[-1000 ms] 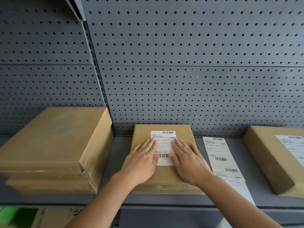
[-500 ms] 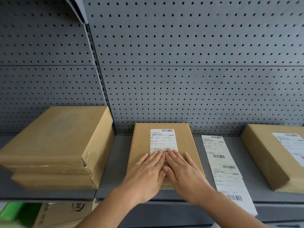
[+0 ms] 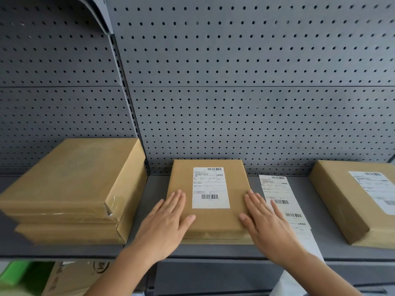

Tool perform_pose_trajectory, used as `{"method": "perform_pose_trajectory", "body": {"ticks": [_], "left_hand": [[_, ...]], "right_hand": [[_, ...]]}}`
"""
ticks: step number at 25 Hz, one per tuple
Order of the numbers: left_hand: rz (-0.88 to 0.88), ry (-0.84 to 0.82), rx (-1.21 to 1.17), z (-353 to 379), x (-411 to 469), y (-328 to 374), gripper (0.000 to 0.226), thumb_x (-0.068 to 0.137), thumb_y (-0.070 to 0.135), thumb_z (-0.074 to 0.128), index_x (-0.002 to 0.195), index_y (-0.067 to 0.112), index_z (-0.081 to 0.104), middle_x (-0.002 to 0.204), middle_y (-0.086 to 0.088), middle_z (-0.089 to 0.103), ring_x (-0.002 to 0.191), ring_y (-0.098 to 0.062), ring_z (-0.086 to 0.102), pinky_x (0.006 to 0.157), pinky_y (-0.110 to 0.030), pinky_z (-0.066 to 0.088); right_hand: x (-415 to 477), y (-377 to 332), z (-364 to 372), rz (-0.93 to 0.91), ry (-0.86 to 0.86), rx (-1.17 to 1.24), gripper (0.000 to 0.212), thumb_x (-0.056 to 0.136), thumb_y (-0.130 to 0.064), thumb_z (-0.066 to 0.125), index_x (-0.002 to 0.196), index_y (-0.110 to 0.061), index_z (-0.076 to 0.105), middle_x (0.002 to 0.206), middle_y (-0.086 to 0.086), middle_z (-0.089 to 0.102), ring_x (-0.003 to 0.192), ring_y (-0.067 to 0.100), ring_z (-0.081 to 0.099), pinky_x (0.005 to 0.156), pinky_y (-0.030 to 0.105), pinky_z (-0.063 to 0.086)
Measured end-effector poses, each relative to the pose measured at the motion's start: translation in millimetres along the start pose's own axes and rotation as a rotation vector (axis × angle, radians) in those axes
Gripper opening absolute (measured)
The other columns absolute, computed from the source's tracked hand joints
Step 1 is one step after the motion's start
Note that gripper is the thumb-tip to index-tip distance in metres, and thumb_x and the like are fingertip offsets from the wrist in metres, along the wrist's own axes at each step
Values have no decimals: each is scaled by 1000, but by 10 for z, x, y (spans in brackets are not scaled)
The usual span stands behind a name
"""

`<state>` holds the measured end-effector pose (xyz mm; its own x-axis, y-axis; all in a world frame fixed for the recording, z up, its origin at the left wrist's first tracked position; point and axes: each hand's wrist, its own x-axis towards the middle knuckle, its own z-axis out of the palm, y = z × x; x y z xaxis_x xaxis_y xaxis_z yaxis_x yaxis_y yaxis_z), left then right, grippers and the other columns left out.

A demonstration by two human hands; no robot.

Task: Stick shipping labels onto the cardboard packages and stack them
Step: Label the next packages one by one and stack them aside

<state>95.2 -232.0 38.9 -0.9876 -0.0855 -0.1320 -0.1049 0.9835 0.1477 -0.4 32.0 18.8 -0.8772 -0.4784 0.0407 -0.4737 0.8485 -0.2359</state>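
Both hands lie flat and open, gripping nothing, the left hand (image 3: 165, 223) at the 9 o'clock edge and the right hand (image 3: 264, 221) at the 3 o'clock edge of the flat brown cardboard package (image 3: 208, 218) on the grey shelf (image 3: 149, 199), its white barcoded shipping label (image 3: 210, 188) stuck on top between them.

right package (image 3: 350, 201) cut off (label (image 3: 376, 189) blurred)

A brown package (image 3: 209, 218) is wearing a white label (image 3: 210, 187) striped with black barcodes, sitting before a grey pegboard (image 3: 235, 103) dotted with dark holes, with a green thing (image 3: 15, 274) showing far below its left side.
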Motion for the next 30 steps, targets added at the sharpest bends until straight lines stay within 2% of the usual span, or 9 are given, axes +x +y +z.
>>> {"method": "perform_pose_trajectory", "body": {"ticks": [3, 5, 8, 12, 15, 18, 24, 27, 30], "left_hand": [[-143, 19, -135, 16, 29, -205, 83, 97, 71, 6, 160, 22, -17, 165, 9, -25, 154, -5, -18, 125, -28, -7], [-262, 7, -408, 17, 43, -276, 92, 92, 76, 15, 163, 23, -10, 171, 8, -14, 156, -6, -8, 126, -30, 0], [-436, -38, -940, 28, 98, -251, 96, 88, 82, 30, 164, 32, 3, 171, 10, 14, 157, -15, 16, 125, -39, 15], [-461, -94, -1269, 84, 184, -201, 74, 90, 69, 55, 155, 36, 39, 143, 21, 59, 133, -6, 53, 113, -33, 35], [-448, -103, -1353, 98, 183, -183, 54, 92, 59, 63, 141, 37, 57, 122, 22, 73, 119, -2, 62, 107, -32, 40], [-459, -79, -1402, 75, 161, -120, 46, 94, 53, 64, 137, 36, 60, 122, 19, 73, 118, -4, 62, 102, -31, 37], [-450, 0, -1429, -15, 107, 56, 39, 95, 51, 64, 131, 37, 62, 117, 19, 75, 113, -3, 65, 88, -23, 44], [-403, 30, -1421, -133, 135, 201, 39, 95, 52, 63, 132, 41, 62, 120, 23, 73, 117, -1, 62, 84, -21, 40], [-346, 48, -1416, -259, 200, 405, 33, 96, 50, 62, 128, 44, 63, 117, 28, 73, 116, 3, 62, 84, -21, 40]], "right_hand": [[-54, 107, -34, 140, -50, 123, 89, 89, -74, 3, 160, -21, 2, 167, -10, -2, 152, 3, -9, 122, 26, -8], [-75, 114, -76, 249, -96, 321, 84, 95, -67, 27, 160, -20, 1, 168, -8, -2, 152, 4, -7, 122, 26, -3], [-3, 64, -124, 339, -155, 629, 86, 95, -64, 40, 160, -23, 2, 167, -8, 7, 154, 10, 6, 122, 32, 9], [208, 34, -27, 436, -214, 838, 95, 87, -70, 54, 160, -29, 11, 156, -7, 40, 143, 18, 39, 115, 32, 29], [274, 68, 105, 443, -222, 960, 99, 65, -83, 64, 150, -42, 35, 131, -19, 65, 120, 10, 61, 110, 38, 43], [259, 42, 79, 406, -223, 1073, 59, 78, -62, 67, 133, -42, 54, 111, -20, 74, 106, 7, 69, 103, 39, 49], [168, 74, -90, 416, -175, 1177, 38, 90, -44, 67, 127, -36, 59, 111, -13, 75, 106, 12, 70, 98, 40, 53], [109, 151, -276, 398, -120, 1215, 36, 92, -40, 66, 127, -37, 58, 114, -12, 74, 104, 10, 70, 89, 28, 52], [46, 304, -490, 397, -64, 1221, 40, 92, -40, 66, 130, -38, 57, 116, -12, 73, 106, 11, 70, 94, 31, 50]]}}
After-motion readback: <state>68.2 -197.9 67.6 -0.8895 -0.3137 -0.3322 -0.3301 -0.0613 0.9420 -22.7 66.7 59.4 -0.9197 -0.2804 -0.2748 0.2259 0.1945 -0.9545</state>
